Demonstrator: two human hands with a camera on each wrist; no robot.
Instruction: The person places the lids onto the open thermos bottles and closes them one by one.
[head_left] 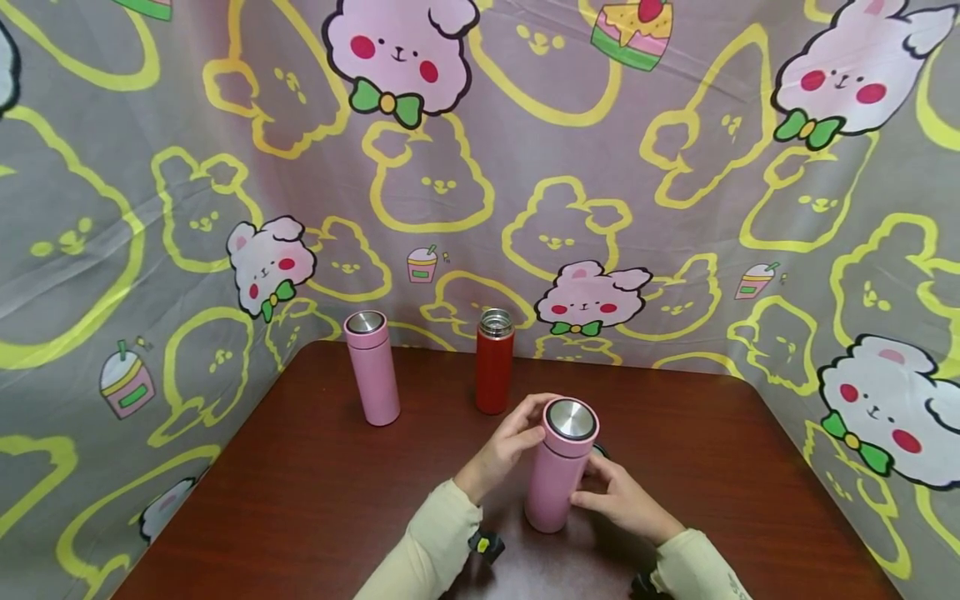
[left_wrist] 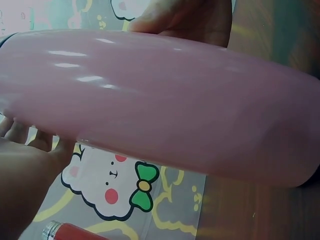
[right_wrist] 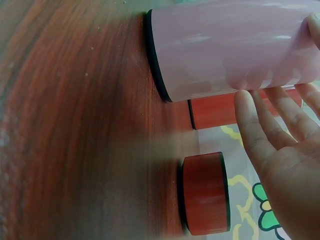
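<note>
A pink thermos bottle (head_left: 557, 479) with a steel-topped lid (head_left: 572, 419) stands between my two hands, close to me and slightly tilted in the head view. My left hand (head_left: 506, 446) holds it near the lid from the left, thumb in front and fingers passing behind. Lower down, my right hand (head_left: 626, 500) grips the body, thumb on the near side and fingertips (right_wrist: 246, 102) against the far side. The black-edged base sits at the tabletop; I cannot tell if it touches. Behind it, a short red cap (right_wrist: 205, 194) rests on the table, mostly hidden in the head view.
Further back are a red thermos bottle (head_left: 495, 362) with an uncovered steel mouth and, to its left, a second pink thermos bottle (head_left: 372, 368) with its lid on. The brown wooden table (head_left: 300, 500) meets a cartoon-print cloth (head_left: 555, 150) at its back and sides.
</note>
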